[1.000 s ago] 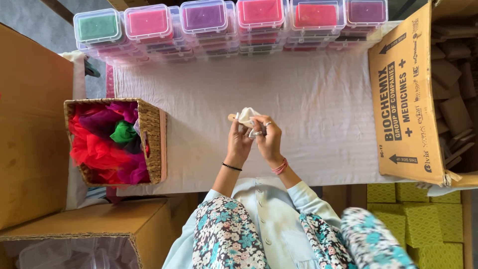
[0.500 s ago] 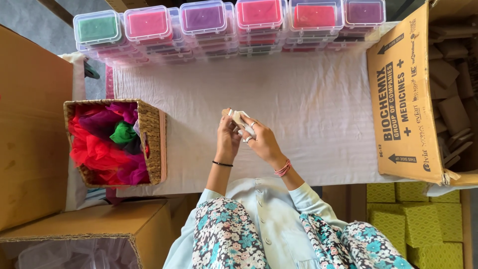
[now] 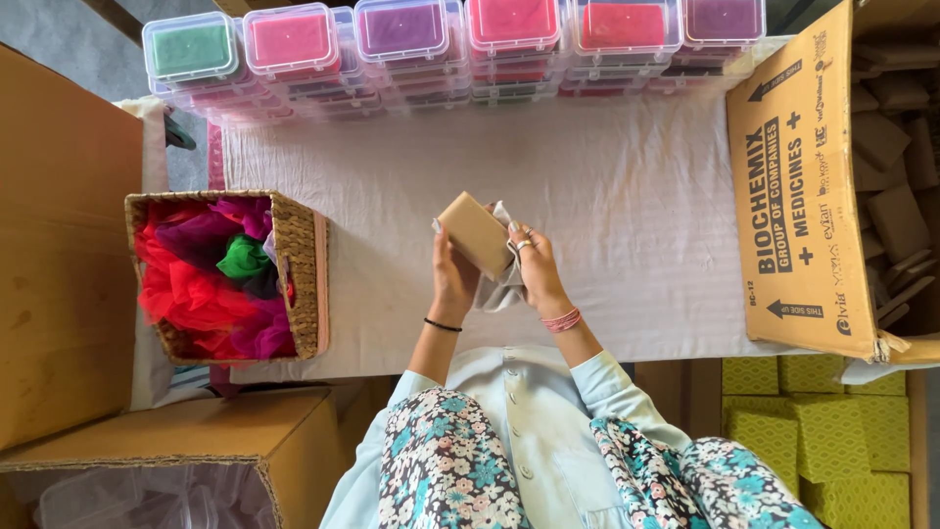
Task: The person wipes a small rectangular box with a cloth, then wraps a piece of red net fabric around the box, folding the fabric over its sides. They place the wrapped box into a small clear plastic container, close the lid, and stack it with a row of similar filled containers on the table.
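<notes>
Both hands are gripping one small tan block (image 3: pixel 476 233) above the middle of the table (image 3: pixel 627 196), nearer its front edge. The left hand (image 3: pixel 453 277) is cupping it from below while the right hand (image 3: pixel 530 266) is closing on its far end, pressing a white cloth (image 3: pixel 501 290) against it; tilting it this way seems to be keeping one broad face exposed. A woven basket (image 3: pixel 305 264) of coloured netting is sitting at the left edge, within easy reach. Clear lidded boxes (image 3: pixel 401 34) are lining the back edge, and a cardboard carton (image 3: pixel 798 186) is standing at the right edge.
</notes>
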